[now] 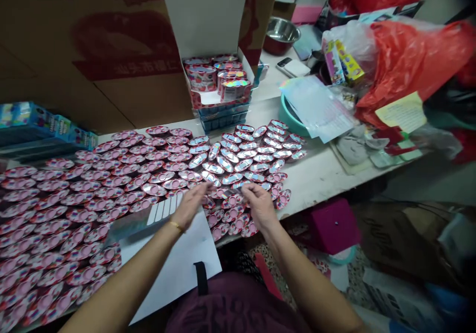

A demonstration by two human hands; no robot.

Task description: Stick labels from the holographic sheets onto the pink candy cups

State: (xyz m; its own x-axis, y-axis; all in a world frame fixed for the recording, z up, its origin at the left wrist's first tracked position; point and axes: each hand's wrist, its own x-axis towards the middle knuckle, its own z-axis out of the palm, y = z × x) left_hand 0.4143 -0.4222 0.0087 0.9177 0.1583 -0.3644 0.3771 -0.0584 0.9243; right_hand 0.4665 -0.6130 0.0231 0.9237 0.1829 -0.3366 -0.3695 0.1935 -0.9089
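Observation:
My left hand (191, 204), with a yellow band at the wrist, hovers over the near rows of oval packs, fingers drawn together. Opposite it, my right hand (260, 206) has thumb and forefinger pinched; whatever either hand grips is too small to make out. A small shiny strip (226, 193) shows between the fingertips. Around the hands stand pink-and-red oval packs (232, 213). Farther back, packs with silvery shiny tops (233, 178) are grouped. Under my left forearm lie a white sheet (178, 253) and a backing sheet with white strips (163, 209).
Many pink-topped packs (82, 216) cover the table's left side. An open display box (217, 102) holding similar packs stands before a large brown carton (92, 40). At right are a teal basin (292, 117), a steel bowl (280, 33) and red plastic bags (409, 60).

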